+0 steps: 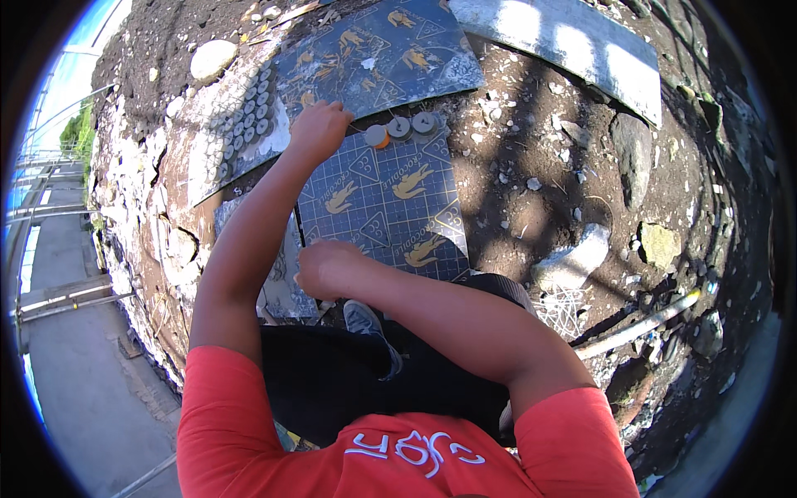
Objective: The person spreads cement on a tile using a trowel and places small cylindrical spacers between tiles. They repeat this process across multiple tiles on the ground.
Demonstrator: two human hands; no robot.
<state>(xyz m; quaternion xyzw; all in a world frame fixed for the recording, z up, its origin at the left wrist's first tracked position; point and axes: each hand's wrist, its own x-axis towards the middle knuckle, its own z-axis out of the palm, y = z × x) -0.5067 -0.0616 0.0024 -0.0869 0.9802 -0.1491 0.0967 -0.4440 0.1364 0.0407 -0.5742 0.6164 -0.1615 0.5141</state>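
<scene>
My left hand [320, 130] is at the near edge of a large dark printed board [378, 50], fingers curled on something I cannot make out. Beside it, several grey round discs [400, 127], one with an orange side, sit at the top of a smaller dark gridded board [371, 195] with yellow animal prints. My right hand [328, 270] is lower, at that board's left edge, fingers curled and partly hidden. A greyish, worn panel [249, 216] lies left of it, partly behind my left forearm.
Rows of small grey discs [250, 124] lie at upper left. A pale plank [560, 46] spans upper right. Stones [635, 158], a white lump [573, 257], tangled pale strands [560, 311] and a pole [643, 324] lie on rubbly dirt at right. A concrete strip [70, 373] with rails runs at left.
</scene>
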